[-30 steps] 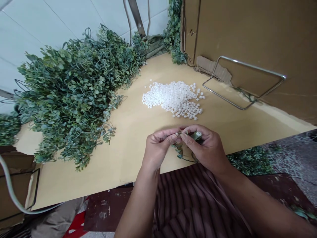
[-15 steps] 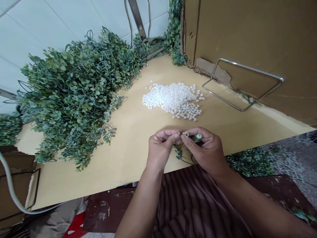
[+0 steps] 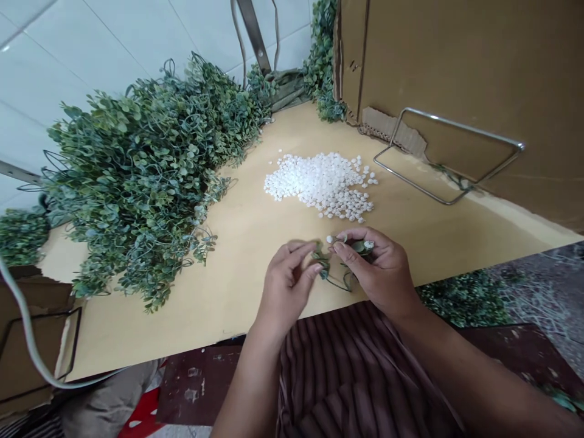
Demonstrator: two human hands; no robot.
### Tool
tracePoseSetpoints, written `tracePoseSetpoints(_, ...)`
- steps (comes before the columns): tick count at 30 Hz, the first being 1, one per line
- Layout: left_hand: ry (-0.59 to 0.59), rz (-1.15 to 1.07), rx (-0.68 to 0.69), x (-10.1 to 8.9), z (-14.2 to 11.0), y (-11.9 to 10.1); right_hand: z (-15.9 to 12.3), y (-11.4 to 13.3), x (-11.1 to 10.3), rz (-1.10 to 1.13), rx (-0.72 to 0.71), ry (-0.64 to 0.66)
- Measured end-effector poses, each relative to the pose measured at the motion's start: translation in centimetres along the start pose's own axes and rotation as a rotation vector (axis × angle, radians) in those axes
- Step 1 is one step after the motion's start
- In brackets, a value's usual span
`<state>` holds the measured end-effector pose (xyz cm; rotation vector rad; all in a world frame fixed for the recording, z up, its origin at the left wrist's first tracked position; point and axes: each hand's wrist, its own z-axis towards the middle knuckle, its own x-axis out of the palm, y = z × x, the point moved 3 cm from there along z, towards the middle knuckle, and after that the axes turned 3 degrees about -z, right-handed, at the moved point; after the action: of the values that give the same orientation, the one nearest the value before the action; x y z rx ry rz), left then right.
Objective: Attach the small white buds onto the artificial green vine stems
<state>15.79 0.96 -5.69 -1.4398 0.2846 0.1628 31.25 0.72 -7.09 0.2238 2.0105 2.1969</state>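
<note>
Leafy sprig (image 3: 322, 266): located nearer the wearer than the white bead pile (image 3: 323, 182), the reference landmark. Right hand (image 3: 385, 267): thumb and forefinger clamped on the sprig's stem, apparently near a white tip. Left hand (image 3: 287, 283): thumb and fingers apart, beside the leaves; contact cannot be confirmed. Foliage heap (image 3: 146, 176): left of the pile. Wire handle (image 3: 456, 125): right of it.

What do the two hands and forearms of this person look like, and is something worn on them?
The left hand and the right hand are bare: no glove or ring shows. The left forearm and the right forearm show no sleeve, watch or bracelet. Between them is a dark brown garment with darker stripes or folds.
</note>
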Motion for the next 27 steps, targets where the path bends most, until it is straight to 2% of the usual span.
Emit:
tracePoseSetpoints(2,0.081,0.073,0.038,0.5,0.1,-0.1,0.0,0.1,0.0,-0.002,-0.018,-0.005)
tracePoseSetpoints(5,0.129,0.117,0.014,1.1,0.4,-0.2,-0.1,0.2,0.1,-0.014,-0.043,-0.016)
tracePoseSetpoints(9,0.122,-0.02,-0.071,1.4,0.3,0.0,-0.5,0.8,-0.5,-0.049,-0.157,0.0)
tracePoseSetpoints(10,0.1,-0.061,-0.099,1.4,0.2,0.1,-0.5,1.1,-0.8,-0.03,-0.192,0.055)
tracePoseSetpoints(12,0.037,-0.122,-0.152,1.3,0.1,0.2,-0.6,1.7,-1.4,0.072,-0.222,0.265)
tracePoseSetpoints(14,-0.035,-0.173,-0.184,1.2,0.0,0.2,-0.5,2.2,-2.1,0.241,-0.178,0.515)
tracePoseSetpoints(15,-0.07,-0.202,-0.189,1.1,0.0,0.2,-0.4,2.4,-2.5,0.326,-0.155,0.57)
tracePoseSetpoints(16,-0.099,-0.23,-0.189,1.1,0.0,0.1,-0.2,2.4,-2.8,0.386,-0.128,0.579)
tracePoseSetpoints(18,-0.143,-0.26,-0.178,1.1,0.0,-0.1,0.3,2.0,-3.1,0.378,-0.057,0.446)
tracePoseSetpoints(21,-0.186,-0.223,-0.114,1.3,0.0,-0.6,0.7,0.8,-2.4,0.091,0.06,0.198)
tracePoseSetpoints(23,-0.192,-0.189,-0.063,1.6,0.0,-0.9,0.5,0.4,-1.3,-0.076,0.049,0.202)
tracePoseSetpoints(27,-0.163,-0.196,-0.041,2.5,-0.2,-0.8,0.3,0.7,0.1,-0.245,-0.068,0.303)
